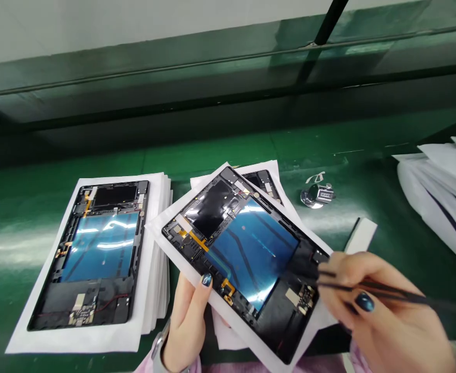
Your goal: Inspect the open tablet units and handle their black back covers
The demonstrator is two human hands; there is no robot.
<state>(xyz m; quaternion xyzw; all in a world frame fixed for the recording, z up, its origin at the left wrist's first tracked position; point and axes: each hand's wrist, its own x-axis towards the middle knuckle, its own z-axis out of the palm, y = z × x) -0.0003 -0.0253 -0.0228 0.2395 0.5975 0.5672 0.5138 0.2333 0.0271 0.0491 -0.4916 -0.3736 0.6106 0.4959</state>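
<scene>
An opened tablet (pixel 247 254), its blue-filmed battery and orange ribbon cables showing, is held tilted on a white sheet. My left hand (pixel 189 313) grips its lower left edge, thumb on top and the other fingers hidden beneath. In my right hand (pixel 386 316) is a pair of black tweezers (pixel 393 292), pinched between the fingers. Their tips are blurred over the tablet's lower right part, near a small circuit board (pixel 304 300); whether they touch it I cannot tell. Under the held tablet, another opened tablet (pixel 268 186) partly shows.
To the left, an opened tablet (pixel 99 248) lies atop a stack of white sheets (pixel 156 305). A tape dispenser (pixel 318 196) and a white block (pixel 362 235) are on the green bench (pixel 181 145). More white sheets (pixel 437 191) are piled at right.
</scene>
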